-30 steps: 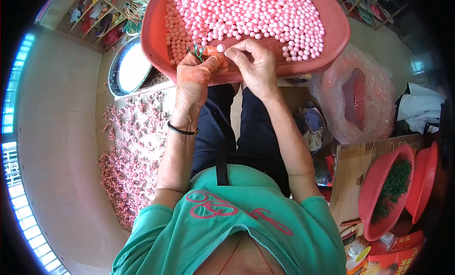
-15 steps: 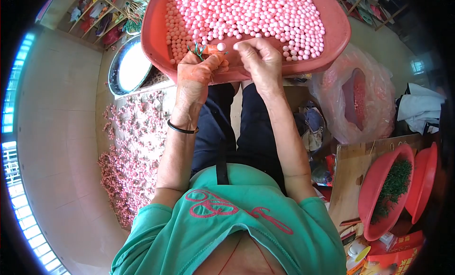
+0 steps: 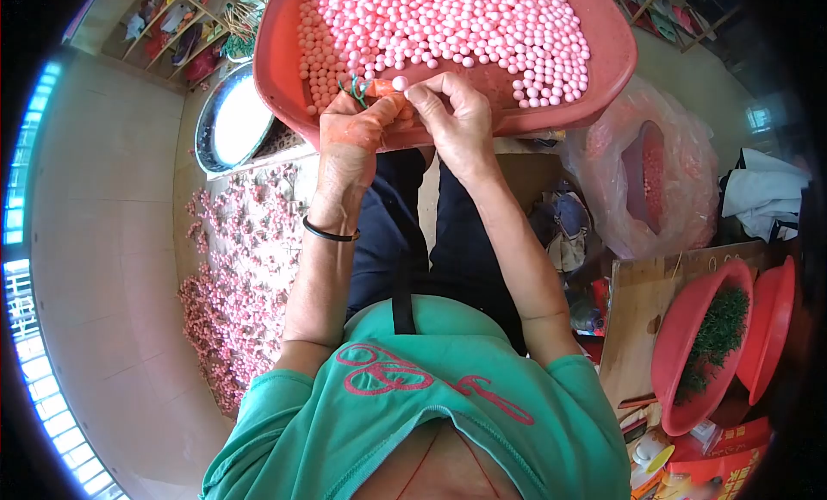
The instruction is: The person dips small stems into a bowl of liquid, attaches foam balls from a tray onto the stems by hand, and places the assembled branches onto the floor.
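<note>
Green wire stems (image 3: pixel 357 92) stick out of my left hand (image 3: pixel 360 125), whose fingers are closed round them and wrapped in orange covering. A single pink ball (image 3: pixel 400 83) sits at its fingertips. My right hand (image 3: pixel 454 117) is pinched right beside that ball, its thumb and forefinger touching or nearly touching it; whether it grips anything is hidden. Both hands are over the near edge of a red tub (image 3: pixel 607 78), which holds a mass of pink balls (image 3: pixel 448 22).
Pink-tipped stems (image 3: pixel 237 302) cover a surface at the left, below a round basin (image 3: pixel 237 125). At the right are a clear plastic bag (image 3: pixel 693 155), a red bowl (image 3: pixel 668 362) of green stems (image 3: pixel 715 341), and a wooden board (image 3: pixel 633 319).
My right hand has moved left, from a short gap away to the ball at my left fingertips. The left hand has barely moved.
</note>
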`<state>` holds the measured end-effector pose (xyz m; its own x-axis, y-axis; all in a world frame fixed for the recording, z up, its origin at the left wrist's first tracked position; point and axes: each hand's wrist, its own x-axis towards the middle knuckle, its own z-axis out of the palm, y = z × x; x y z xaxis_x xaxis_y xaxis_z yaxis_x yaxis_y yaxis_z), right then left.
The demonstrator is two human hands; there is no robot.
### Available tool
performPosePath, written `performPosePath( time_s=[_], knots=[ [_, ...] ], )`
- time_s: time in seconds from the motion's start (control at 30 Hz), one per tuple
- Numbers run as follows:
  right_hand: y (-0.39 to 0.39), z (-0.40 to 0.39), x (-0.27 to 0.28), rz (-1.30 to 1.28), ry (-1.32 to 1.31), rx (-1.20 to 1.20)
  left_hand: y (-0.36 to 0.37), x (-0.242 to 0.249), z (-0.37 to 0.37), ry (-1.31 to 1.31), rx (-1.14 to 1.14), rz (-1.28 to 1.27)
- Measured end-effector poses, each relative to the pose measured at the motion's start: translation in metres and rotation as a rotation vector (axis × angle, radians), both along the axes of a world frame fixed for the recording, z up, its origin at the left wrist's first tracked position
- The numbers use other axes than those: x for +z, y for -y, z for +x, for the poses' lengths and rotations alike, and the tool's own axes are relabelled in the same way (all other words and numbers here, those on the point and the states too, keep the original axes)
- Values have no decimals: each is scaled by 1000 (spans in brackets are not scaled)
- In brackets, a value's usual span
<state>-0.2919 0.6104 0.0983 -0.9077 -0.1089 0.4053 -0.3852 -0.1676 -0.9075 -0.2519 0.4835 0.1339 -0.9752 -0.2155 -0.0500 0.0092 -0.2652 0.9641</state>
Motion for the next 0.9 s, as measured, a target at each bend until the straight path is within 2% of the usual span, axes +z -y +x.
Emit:
performPosePath(
  time_s=[0.07,0.17,0.43,0.57,0.73,0.83,0.9],
  knots=[
    [-3,3,6,19,47,5,0,-1,1,-16,10,46],
    [-4,3,7,-1,93,19,3,-1,1,-10,-81,-70],
    [-2,2,1,-79,119,13,4,0,-1,7,-77,178],
    [-6,4,3,-26,15,-12,7,7,0,78,-108,228],
    [-9,4,6,7,-1,36,10,8,0,91,-139,162],
    [-18,2,11,-27,191,155,17,4,-1,88,-215,133],
    [-24,-9,8,96,145,65,19,3,-1,87,-248,111]
  ],
)
